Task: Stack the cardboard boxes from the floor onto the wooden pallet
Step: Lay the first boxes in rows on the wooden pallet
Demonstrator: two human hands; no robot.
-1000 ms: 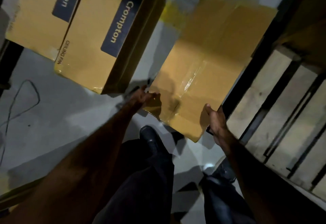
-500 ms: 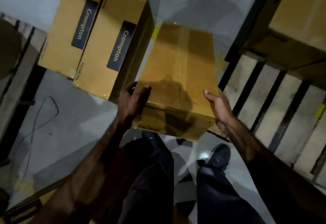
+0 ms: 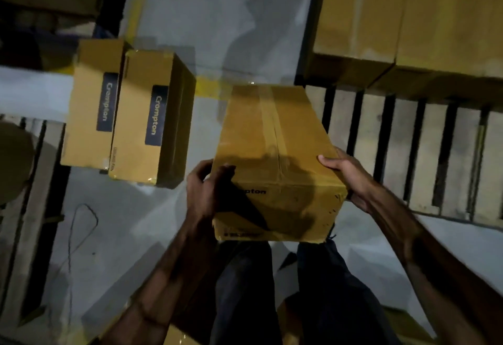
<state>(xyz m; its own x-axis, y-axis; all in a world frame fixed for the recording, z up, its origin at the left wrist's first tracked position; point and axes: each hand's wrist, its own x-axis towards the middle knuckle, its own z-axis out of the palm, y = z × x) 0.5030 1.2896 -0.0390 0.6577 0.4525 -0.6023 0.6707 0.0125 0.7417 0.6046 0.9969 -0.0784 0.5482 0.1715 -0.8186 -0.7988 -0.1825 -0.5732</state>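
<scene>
A taped cardboard box (image 3: 275, 154) is held clear of the floor (image 3: 114, 236) between the left hand (image 3: 202, 189) and right hand (image 3: 344, 174), each gripped on an opposite near corner for balance, with the pallet (image 3: 424, 154) just beyond the right hand.

My left grip (image 3: 206, 189) and right grip (image 3: 345, 173) clasp the held box (image 3: 275, 154) at its near end, off the floor (image 3: 206, 40). To my right, the pallet (image 3: 397, 151) shows bare slats along its near edge, just beside the box; open room there. Stacked boxes (image 3: 408, 18) block the pallet's far edge. To my left, two boxes (image 3: 122, 116) stand on the floor, touching each other, with a strip of bare floor between them and the held box. A loose cord (image 3: 81, 225) lies on the floor near-left.
</scene>
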